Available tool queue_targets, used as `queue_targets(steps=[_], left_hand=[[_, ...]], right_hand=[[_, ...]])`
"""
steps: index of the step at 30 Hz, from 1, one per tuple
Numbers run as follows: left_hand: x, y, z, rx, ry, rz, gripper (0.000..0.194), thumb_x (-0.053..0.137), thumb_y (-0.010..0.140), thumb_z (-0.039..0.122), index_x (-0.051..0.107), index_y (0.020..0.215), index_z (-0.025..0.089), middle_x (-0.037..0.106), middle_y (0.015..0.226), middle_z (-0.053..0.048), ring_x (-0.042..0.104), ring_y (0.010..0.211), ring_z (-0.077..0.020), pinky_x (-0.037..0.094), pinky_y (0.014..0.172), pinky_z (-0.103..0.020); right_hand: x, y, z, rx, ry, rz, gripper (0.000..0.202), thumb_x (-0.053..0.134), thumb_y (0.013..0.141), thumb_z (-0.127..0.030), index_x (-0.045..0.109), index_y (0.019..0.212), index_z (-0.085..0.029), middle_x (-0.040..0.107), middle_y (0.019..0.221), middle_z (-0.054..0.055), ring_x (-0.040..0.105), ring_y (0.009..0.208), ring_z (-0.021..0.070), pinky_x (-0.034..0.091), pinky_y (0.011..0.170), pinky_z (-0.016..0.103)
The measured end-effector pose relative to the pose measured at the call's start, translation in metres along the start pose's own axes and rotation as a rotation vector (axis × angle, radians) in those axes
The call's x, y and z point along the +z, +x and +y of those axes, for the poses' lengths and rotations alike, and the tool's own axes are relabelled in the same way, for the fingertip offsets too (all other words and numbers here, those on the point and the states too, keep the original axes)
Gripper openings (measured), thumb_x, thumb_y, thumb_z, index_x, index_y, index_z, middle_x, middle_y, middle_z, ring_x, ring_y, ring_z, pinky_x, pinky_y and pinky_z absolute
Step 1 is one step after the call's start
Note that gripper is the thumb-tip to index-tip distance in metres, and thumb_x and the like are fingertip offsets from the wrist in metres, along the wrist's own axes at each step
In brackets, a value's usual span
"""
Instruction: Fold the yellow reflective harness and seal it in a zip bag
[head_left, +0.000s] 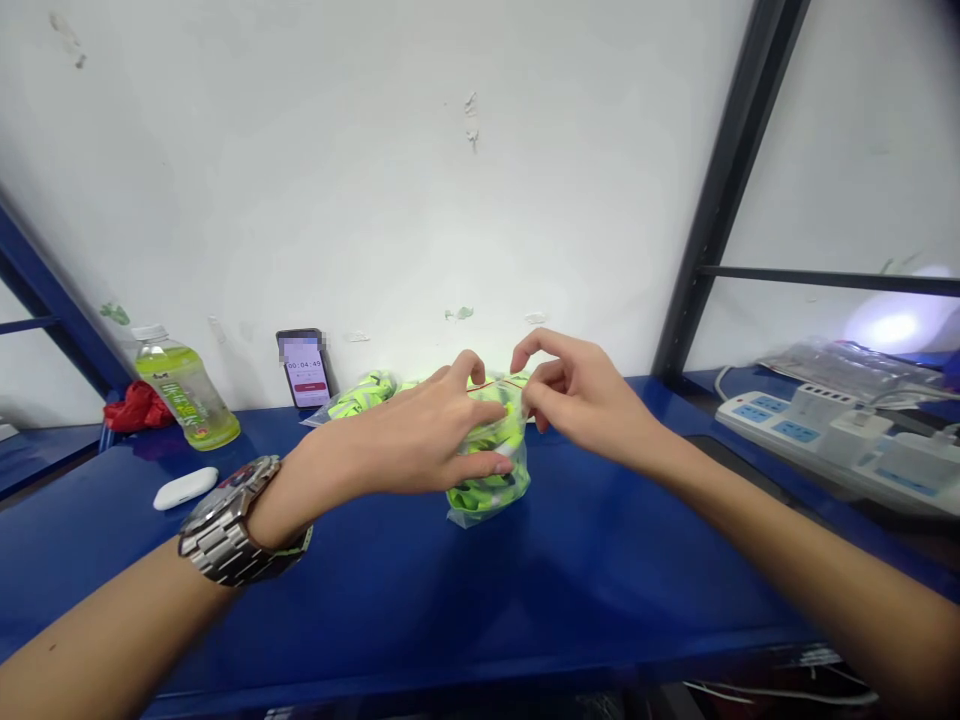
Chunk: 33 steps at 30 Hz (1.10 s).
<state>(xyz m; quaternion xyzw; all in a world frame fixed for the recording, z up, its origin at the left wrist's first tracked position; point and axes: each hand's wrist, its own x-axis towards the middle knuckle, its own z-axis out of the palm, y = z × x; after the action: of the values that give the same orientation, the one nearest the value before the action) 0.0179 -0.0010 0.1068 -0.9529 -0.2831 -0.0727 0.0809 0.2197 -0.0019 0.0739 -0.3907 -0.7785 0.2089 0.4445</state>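
The clear plastic bag (491, 485) stands upright on the blue shelf (525, 600), at the centre of the view and directly ahead of both forearms. It is filled with bright yellow-green pieces. Its long axis runs vertically, with the opening at the top, marked by a thin red line.

The left hand (427, 435) wraps the bag's left side, with the fingers curled across the front and the thumb near the bottom. It is grasping the bag. The right hand (577, 395) pinches the top edge at the right end between thumb and forefinger. Both hands touch the bag, and neither is clearly nearer.

A second bag (360, 395) of the same pieces lies just behind, toward the wall. Farther left are a phone (304, 368), a drink bottle (184, 390) and a white earbud case (185, 487). A power strip (817, 430) lies well apart on the right.
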Motion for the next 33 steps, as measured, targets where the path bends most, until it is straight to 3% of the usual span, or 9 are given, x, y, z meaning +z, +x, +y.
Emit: queue_targets(steps=[3,6,11,13,17,21,26,29,33], left_hand=[[-0.003,0.007,-0.001,0.002,-0.070,-0.119,0.031,0.058,0.083,0.049,0.067,0.086,0.019,0.052,0.091,-0.008,0.053,0.062,-0.0155,0.043,0.055,-0.028],[0.001,0.016,-0.001,-0.045,-0.136,-0.259,0.035,0.064,0.076,0.051,0.067,0.092,0.019,0.054,0.091,-0.006,0.047,0.049,-0.0106,0.040,0.047,-0.027],[0.006,0.016,0.001,-0.089,-0.126,-0.276,0.040,0.060,0.077,0.057,0.066,0.090,0.020,0.054,0.097,-0.008,0.050,0.055,-0.0127,0.043,0.052,-0.029],[0.004,0.009,-0.001,-0.059,-0.158,-0.221,0.041,0.054,0.083,0.059,0.067,0.097,0.022,0.053,0.098,-0.008,0.049,0.055,-0.0115,0.045,0.056,-0.029],[0.000,-0.008,-0.010,-0.046,-0.189,0.005,0.046,0.054,0.085,0.056,0.059,0.121,0.027,0.055,0.104,-0.007,0.054,0.063,-0.0116,0.046,0.063,-0.026],[-0.001,-0.017,-0.019,-0.033,-0.153,0.086,0.038,0.059,0.083,0.054,0.067,0.103,0.023,0.061,0.086,-0.005,0.057,0.071,-0.0152,0.043,0.061,-0.025],[-0.007,-0.024,-0.024,0.038,-0.213,0.094,0.020,0.063,0.085,0.041,0.069,0.089,0.022,0.065,0.087,-0.004,0.058,0.069,-0.0128,0.044,0.061,-0.024],[-0.009,-0.028,-0.029,0.035,-0.221,0.115,0.016,0.061,0.087,0.036,0.068,0.092,0.023,0.066,0.090,-0.003,0.060,0.072,-0.0130,0.046,0.063,-0.024],[-0.003,-0.030,-0.034,0.004,-0.204,0.296,0.016,0.052,0.091,0.029,0.066,0.094,0.021,0.066,0.092,-0.005,0.061,0.078,-0.0147,0.047,0.067,-0.025]], right_hand=[[0.010,-0.003,-0.005,-0.058,0.064,0.050,0.020,0.046,0.073,-0.008,0.047,0.087,-0.022,0.050,0.055,-0.006,0.050,0.048,0.0115,0.034,0.045,0.025],[0.021,-0.006,-0.009,-0.115,0.161,0.043,0.018,0.050,0.073,-0.009,0.045,0.083,-0.023,0.053,0.060,-0.004,0.054,0.055,0.0126,0.036,0.047,0.025],[0.020,-0.009,-0.004,-0.110,0.212,0.113,0.012,0.051,0.075,-0.010,0.049,0.077,-0.021,0.055,0.059,-0.004,0.052,0.052,0.0113,0.038,0.046,0.025],[0.011,-0.011,0.001,-0.075,0.126,0.116,0.012,0.050,0.077,-0.010,0.058,0.076,-0.019,0.054,0.055,-0.003,0.051,0.049,0.0111,0.038,0.047,0.025],[-0.012,-0.020,0.006,-0.014,-0.079,0.067,0.024,0.046,0.080,-0.012,0.069,0.079,-0.017,0.056,0.054,-0.001,0.053,0.052,0.0130,0.039,0.050,0.026],[-0.029,-0.027,0.000,-0.115,-0.245,-0.117,0.020,0.047,0.084,-0.015,0.067,0.085,-0.019,0.065,0.074,0.003,0.059,0.067,0.0160,0.045,0.062,0.029],[-0.038,-0.026,-0.002,-0.304,-0.456,-0.262,0.013,0.055,0.087,-0.032,0.061,0.091,-0.021,0.064,0.103,0.009,0.060,0.082,0.0200,0.047,0.070,0.033],[-0.042,-0.022,0.004,-0.351,-0.468,-0.274,0.015,0.053,0.090,-0.032,0.060,0.086,-0.020,0.065,0.094,0.007,0.060,0.078,0.0189,0.046,0.069,0.031],[-0.040,-0.018,0.009,-0.337,-0.450,-0.217,0.015,0.054,0.089,-0.032,0.060,0.084,-0.019,0.065,0.076,0.004,0.058,0.068,0.0159,0.043,0.064,0.028]])
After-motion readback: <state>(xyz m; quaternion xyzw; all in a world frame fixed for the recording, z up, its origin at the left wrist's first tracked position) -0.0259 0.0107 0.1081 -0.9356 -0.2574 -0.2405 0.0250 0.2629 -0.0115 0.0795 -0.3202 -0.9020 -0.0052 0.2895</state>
